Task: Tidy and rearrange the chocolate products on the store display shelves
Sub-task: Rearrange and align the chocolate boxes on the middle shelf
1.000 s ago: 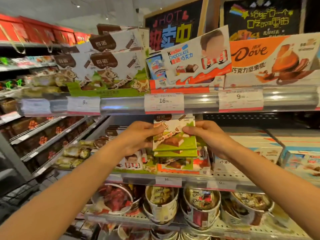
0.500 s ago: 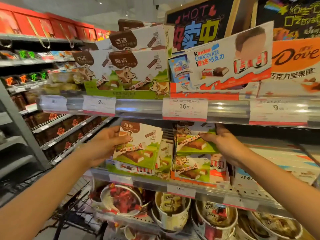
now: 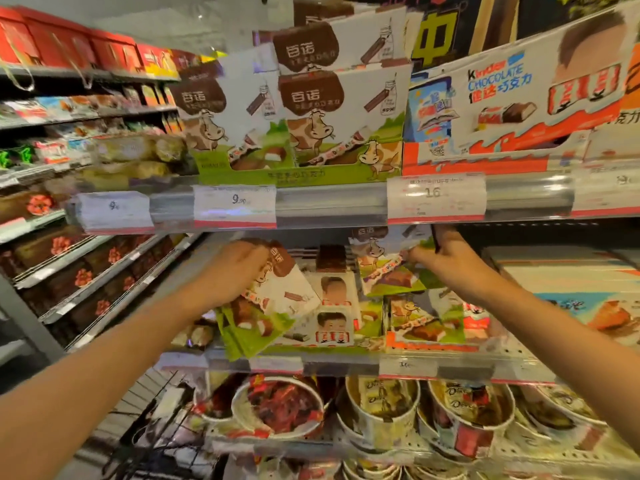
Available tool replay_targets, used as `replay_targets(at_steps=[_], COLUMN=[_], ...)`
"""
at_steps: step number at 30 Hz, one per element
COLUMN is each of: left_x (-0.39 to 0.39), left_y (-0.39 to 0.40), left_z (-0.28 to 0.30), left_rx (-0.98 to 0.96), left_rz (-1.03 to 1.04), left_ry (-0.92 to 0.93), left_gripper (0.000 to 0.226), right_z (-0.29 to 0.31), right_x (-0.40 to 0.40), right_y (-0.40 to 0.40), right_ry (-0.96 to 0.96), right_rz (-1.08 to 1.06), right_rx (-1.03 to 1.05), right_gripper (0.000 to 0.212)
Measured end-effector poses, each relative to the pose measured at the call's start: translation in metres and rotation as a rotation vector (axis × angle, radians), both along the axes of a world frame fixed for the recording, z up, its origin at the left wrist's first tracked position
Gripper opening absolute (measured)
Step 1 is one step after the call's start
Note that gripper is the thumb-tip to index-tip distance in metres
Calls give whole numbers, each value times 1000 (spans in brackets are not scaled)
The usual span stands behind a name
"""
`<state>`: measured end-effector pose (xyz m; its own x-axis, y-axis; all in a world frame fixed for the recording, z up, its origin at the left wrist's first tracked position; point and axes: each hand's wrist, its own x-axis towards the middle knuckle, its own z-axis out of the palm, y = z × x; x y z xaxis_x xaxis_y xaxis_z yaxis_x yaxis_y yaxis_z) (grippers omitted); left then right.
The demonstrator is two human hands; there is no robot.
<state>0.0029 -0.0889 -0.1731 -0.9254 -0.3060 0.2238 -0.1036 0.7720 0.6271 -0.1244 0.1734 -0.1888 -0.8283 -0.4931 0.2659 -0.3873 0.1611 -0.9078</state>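
Under the price rail on the middle shelf [image 3: 346, 367]: left hand [image 3: 228, 271] gripping a tilted fan of cow-print chocolate packs [image 3: 273, 306], right hand [image 3: 446, 261] pinching another pack [image 3: 388, 271] further back. Could slip from that loose fan and spill over the shelf lip.

Pretty clearly a shop, candy aisle: tiered shelves [image 3: 332, 206] packed with chocolate boxes [image 3: 343, 119], price tags [image 3: 435, 197] clipped along the rail just above the fingers [image 3: 420, 252], tubs of sweets [image 3: 280, 407] below them.
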Motion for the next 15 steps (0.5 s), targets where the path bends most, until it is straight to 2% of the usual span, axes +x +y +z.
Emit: replay_targets(at_steps=[2,4,6,9,13,15], left_x=[-4,-8,-10,-20,-27,-25], left_y=[0,-6,-13,-15,-12,-12], left_z=[5,9,10,17,24,23], left_rx=[-63,-34,-28,-211,-415,-422], left_rz=[-41,-88,-151,-384,-535,-558], left_ry=[-11,-39,-160,-329,-484,-491], left_gripper=[42,38,47,49,91,79], right_z=[2,1,2,3,7,6], right_x=[5,8,11,13,16,17], right_y=[-5,-8,-10,-7,4,8], right_ry=[35,66,81,116,105,128], right_rz=[-24,-30,-26,-32,-59,-87], right_rx=[-9,-10,-14,26,-9,-11], right_gripper=[30,32,40,47,51,54])
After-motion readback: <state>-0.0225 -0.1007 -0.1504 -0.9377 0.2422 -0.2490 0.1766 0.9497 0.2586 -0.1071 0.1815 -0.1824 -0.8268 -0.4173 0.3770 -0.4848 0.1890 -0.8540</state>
